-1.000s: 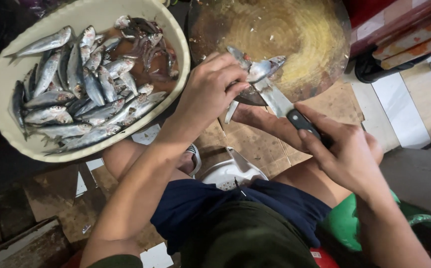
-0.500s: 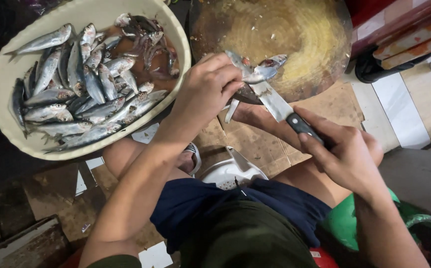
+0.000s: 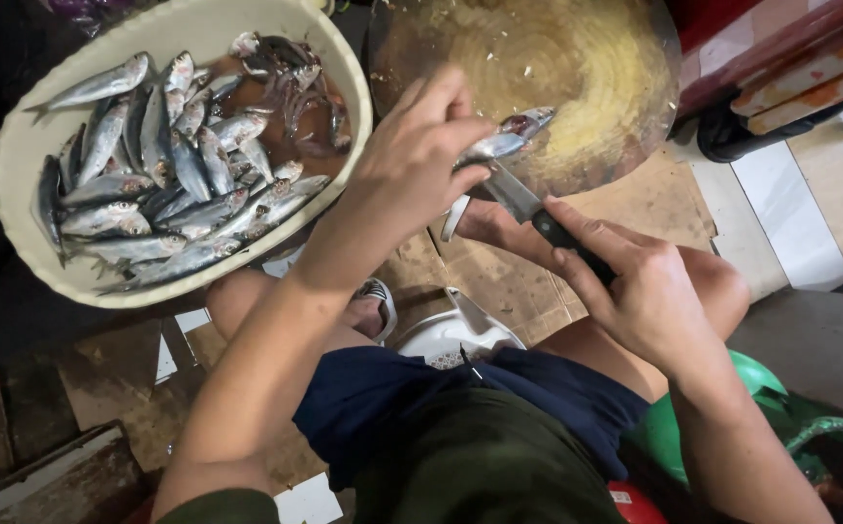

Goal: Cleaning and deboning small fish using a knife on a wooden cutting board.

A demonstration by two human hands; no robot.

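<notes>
My left hand (image 3: 412,160) grips a small silver fish (image 3: 509,136) at the near edge of a round wooden chopping block (image 3: 577,68). My right hand (image 3: 635,291) holds a black-handled knife (image 3: 528,209), its blade laid against the fish just under my left fingers. The fish's head points right, over the block. To the left stands a cream basin (image 3: 43,146) with several small silver fish and some reddish offal at its far side.
Flattened cardboard (image 3: 528,291) covers the floor under the block. A white bowl (image 3: 441,335) sits between my knees, a sandal (image 3: 378,296) beside it. Green plastic (image 3: 790,417) lies at lower right, pale tiles (image 3: 780,213) at right, a wooden plank (image 3: 43,475) at lower left.
My left hand has turned the fish slightly and the knife blade has slid a little closer to my left fingers. The basin and block have not moved.
</notes>
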